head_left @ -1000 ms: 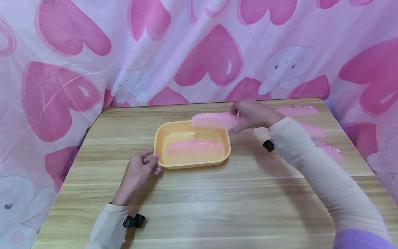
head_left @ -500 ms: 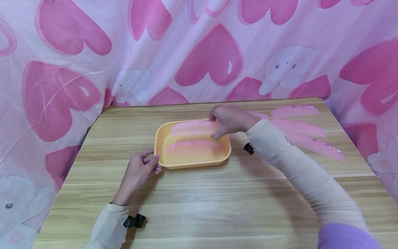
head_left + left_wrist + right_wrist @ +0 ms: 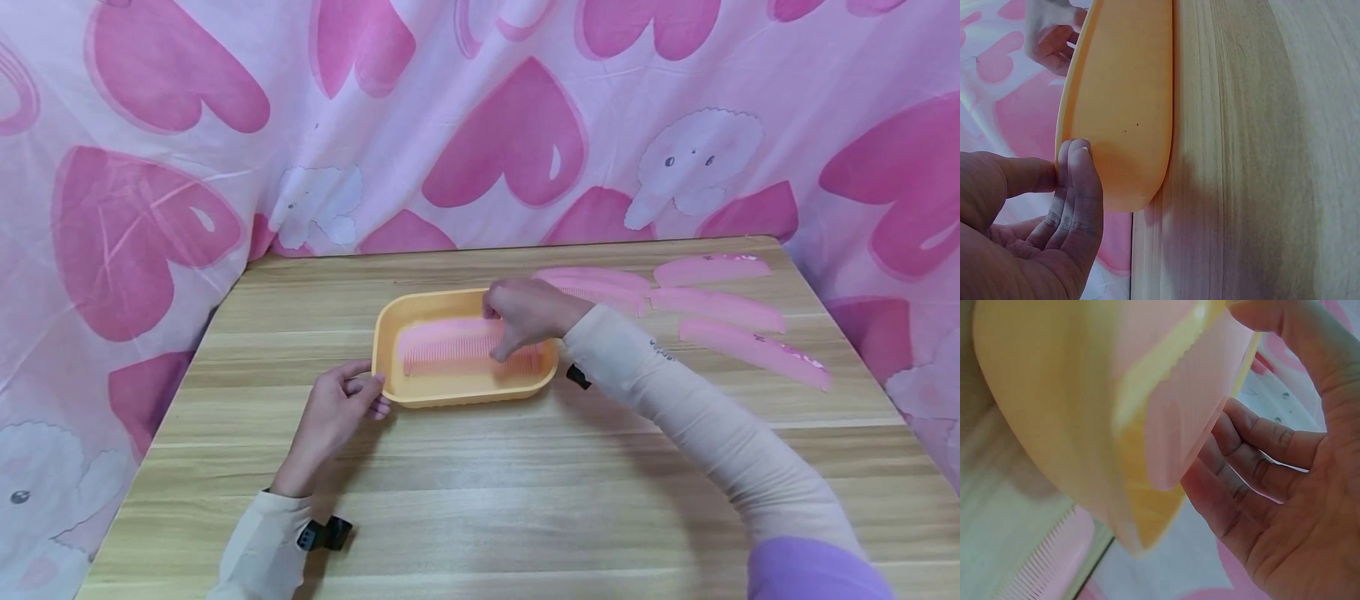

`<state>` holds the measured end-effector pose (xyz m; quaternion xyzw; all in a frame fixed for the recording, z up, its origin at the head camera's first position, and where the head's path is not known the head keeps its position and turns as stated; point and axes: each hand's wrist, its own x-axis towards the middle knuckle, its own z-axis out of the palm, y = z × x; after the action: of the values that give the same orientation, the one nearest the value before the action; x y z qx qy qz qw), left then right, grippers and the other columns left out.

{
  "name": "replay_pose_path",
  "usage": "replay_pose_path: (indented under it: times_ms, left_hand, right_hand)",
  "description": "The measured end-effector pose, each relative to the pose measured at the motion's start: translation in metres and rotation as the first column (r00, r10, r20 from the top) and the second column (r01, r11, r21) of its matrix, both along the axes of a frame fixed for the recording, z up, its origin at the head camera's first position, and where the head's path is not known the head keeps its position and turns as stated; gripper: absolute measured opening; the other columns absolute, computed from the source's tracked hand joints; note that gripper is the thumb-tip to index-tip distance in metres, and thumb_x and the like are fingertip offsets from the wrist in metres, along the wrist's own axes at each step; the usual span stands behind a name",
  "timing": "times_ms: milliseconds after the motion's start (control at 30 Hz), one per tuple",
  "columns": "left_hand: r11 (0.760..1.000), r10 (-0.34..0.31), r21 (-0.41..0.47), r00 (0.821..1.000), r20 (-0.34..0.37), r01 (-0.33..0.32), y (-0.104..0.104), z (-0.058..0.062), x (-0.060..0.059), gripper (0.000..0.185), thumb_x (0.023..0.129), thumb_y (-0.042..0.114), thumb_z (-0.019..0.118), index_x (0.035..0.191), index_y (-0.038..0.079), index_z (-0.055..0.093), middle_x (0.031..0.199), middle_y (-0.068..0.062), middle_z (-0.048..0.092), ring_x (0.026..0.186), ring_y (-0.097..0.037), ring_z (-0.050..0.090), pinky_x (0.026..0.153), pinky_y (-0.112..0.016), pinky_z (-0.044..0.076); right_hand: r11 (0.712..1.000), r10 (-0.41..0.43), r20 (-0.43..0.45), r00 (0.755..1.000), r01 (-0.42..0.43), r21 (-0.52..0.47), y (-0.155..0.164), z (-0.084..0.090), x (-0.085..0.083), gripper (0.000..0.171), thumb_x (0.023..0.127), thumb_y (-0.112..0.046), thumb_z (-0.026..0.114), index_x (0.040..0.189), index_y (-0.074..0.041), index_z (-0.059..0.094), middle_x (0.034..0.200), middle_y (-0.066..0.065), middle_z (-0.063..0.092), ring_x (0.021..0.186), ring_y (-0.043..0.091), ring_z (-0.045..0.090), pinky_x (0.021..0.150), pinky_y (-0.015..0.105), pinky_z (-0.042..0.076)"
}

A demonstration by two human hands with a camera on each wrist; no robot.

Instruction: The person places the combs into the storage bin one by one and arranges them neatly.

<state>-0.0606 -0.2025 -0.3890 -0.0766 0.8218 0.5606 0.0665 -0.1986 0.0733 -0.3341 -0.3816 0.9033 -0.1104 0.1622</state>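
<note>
A yellow plastic basin (image 3: 517,390) stands on the wooden table. My left hand (image 3: 341,406) pinches its rim at the left end; in the left wrist view the thumb and fingers of that hand (image 3: 1054,212) are on either side of the edge. Inside the basin, my right hand (image 3: 532,312) holds a pink comb (image 3: 435,336) by its right part, teeth toward me. In the right wrist view this comb (image 3: 1191,419) lies between thumb and fingers. Another pink comb (image 3: 416,365) lies on the basin floor, partly covered by the held one.
To the right on the table (image 3: 562,492) lie several more pink combs, one (image 3: 600,279) just behind the right wrist and others (image 3: 712,267) farther right, some with flower decorations. A pink heart-patterned curtain (image 3: 502,142) hangs behind the table.
My right hand has carried the pink comb leftward over the rim and down into the basin, toward the comb lying there. My left hand has stayed on the rim.
</note>
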Motion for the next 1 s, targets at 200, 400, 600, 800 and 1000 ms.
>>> replay_pose_path:
  times_ms: [200, 400, 600, 800, 1000]
  left_hand:
    - [1.000, 0.003, -0.005, 1.000, 0.000, -0.003, -0.001, 0.000, 0.000, 0.038, 0.103, 0.007, 0.057, 0.135, -0.012, 0.053, 0.085, -0.021, 0.072, 0.067, -0.017, 0.070, 0.064, -0.027, 0.062]
    - [1.000, -0.013, 0.008, 1.000, -0.025, 0.013, -0.002, 0.000, 0.001, 0.038, 0.103, 0.006, 0.058, 0.134, -0.014, 0.052, 0.085, -0.023, 0.072, 0.066, -0.016, 0.069, 0.063, -0.027, 0.062]
    - [0.999, -0.028, 0.022, 0.999, -0.042, 0.029, -0.001, -0.001, 0.001, 0.037, 0.102, 0.004, 0.058, 0.134, -0.016, 0.052, 0.081, -0.020, 0.072, 0.065, -0.014, 0.069, 0.062, -0.026, 0.062]
    - [1.000, -0.017, 0.018, 0.999, -0.027, 0.018, -0.001, -0.001, 0.000, 0.037, 0.102, 0.004, 0.058, 0.134, -0.014, 0.053, 0.083, -0.023, 0.072, 0.066, -0.018, 0.070, 0.062, -0.027, 0.062]
    - [1.000, -0.010, 0.016, 1.000, -0.025, 0.010, 0.000, 0.001, 0.000, 0.037, 0.102, 0.005, 0.059, 0.134, -0.014, 0.053, 0.081, -0.020, 0.072, 0.066, -0.018, 0.070, 0.062, -0.026, 0.062]
  right_hand:
    - [1.000, -0.003, 0.046, 0.999, 0.002, 0.025, -0.003, -0.013, 0.003, 0.049, 0.069, -0.030, 0.087, 0.107, -0.004, 0.069, 0.101, 0.003, 0.067, 0.086, 0.019, 0.057, 0.074, 0.032, 0.054]
    - [0.999, 0.027, 0.013, 1.000, -0.028, 0.025, -0.005, -0.024, 0.002, 0.046, 0.068, -0.033, 0.091, 0.097, -0.004, 0.070, 0.087, -0.001, 0.063, 0.080, 0.017, 0.052, 0.072, 0.030, 0.050]
    - [0.998, 0.028, -0.005, 1.000, -0.028, 0.052, -0.006, -0.035, 0.001, 0.046, 0.068, -0.036, 0.092, 0.095, -0.005, 0.070, 0.082, -0.001, 0.059, 0.078, 0.017, 0.049, 0.070, 0.029, 0.046]
    - [0.996, 0.015, -0.025, 1.000, -0.013, 0.084, -0.009, -0.042, 0.002, 0.046, 0.068, -0.037, 0.090, 0.095, -0.007, 0.070, 0.084, -0.001, 0.062, 0.080, 0.017, 0.052, 0.069, 0.031, 0.047]
    - [0.997, 0.006, -0.020, 1.000, -0.005, 0.078, -0.009, -0.043, 0.002, 0.044, 0.069, -0.036, 0.091, 0.094, -0.008, 0.068, 0.084, -0.001, 0.060, 0.078, 0.017, 0.051, 0.067, 0.031, 0.046]
